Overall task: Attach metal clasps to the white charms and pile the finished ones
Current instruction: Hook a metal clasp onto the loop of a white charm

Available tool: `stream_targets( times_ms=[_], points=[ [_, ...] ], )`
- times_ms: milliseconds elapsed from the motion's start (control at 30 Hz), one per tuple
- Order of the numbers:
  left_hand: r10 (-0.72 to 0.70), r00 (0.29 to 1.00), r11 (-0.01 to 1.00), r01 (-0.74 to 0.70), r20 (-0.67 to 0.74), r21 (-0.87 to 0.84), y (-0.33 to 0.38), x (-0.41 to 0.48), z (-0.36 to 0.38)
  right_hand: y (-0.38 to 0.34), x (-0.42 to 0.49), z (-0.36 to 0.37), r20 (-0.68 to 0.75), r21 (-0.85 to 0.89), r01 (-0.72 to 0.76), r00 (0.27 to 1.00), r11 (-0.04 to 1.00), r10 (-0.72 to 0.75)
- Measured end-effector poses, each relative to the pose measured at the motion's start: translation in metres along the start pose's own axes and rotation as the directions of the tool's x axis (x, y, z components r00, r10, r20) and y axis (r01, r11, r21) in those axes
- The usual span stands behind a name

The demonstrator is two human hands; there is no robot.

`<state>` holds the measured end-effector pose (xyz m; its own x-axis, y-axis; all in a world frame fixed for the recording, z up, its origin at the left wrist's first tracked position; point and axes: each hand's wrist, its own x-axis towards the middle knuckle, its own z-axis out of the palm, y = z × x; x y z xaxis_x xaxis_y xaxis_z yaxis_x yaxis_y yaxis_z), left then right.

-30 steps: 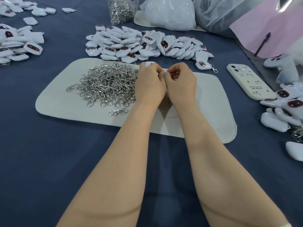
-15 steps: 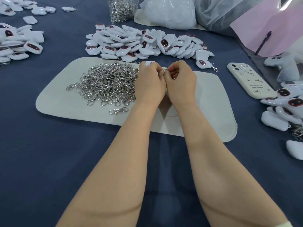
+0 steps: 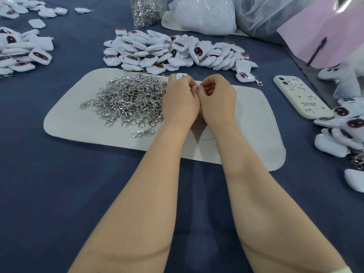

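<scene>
At 10 o'clock, well apart from the hands, a left pile of charms (image 3: 23, 54) lies on the blue cloth (image 3: 59, 194). Nearer, at 9 o'clock from the hands, the heap of clasps (image 3: 130, 99) sits on the pale mat (image 3: 78, 125), reaching to the left hand. One loose clasp (image 3: 142, 133) lies just apart from the heap at its 6 o'clock.

Since one second ago almost nothing has moved: both hands stay at the same place above the mat, thumbs together. The left hand (image 3: 180, 99) is curled around a charm (image 3: 180, 76); only a white corner shows at the 12 o'clock side of the fist. The right hand (image 3: 216, 97), fingers curled, pinches a small glint of metal, the clasp (image 3: 198, 84), where the two hands meet. I judge that the clasp is still being worked onto the charm, so this piece is not ready for piling.

At 12 o'clock lies the middle pile of charms (image 3: 167, 50), with a bag of clasps (image 3: 145, 8) behind it. At 2 o'clock one finished charm (image 3: 244, 75) already wears its clasp. At 3 o'clock a phone (image 3: 301, 97) lies between the hands and the right pile (image 3: 342, 125); if the charm goes there, it must pass over the phone.
</scene>
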<state>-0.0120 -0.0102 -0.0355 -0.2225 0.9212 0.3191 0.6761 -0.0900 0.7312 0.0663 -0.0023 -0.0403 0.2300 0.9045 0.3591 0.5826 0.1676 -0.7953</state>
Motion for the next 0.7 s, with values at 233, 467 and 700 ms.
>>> stream_targets(
  times_ms=[233,467,700],
  points=[
    [-0.017,1.000,1.000,0.017,-0.017,-0.007,-0.0009,0.0004,-0.0010,0.0012,-0.0012,-0.0005,0.097,0.018,0.071,0.993,0.997,-0.072],
    [-0.014,0.999,0.995,0.010,-0.038,-0.094,0.0025,0.0002,-0.0011,0.0053,0.0024,-0.0015,0.079,0.171,-0.036,0.997,0.985,0.023],
    [-0.013,0.999,0.993,0.010,-0.031,-0.116,0.0021,0.0009,-0.0015,0.0059,0.0033,-0.0009,0.062,0.187,-0.041,0.998,0.981,0.030]
  ],
)
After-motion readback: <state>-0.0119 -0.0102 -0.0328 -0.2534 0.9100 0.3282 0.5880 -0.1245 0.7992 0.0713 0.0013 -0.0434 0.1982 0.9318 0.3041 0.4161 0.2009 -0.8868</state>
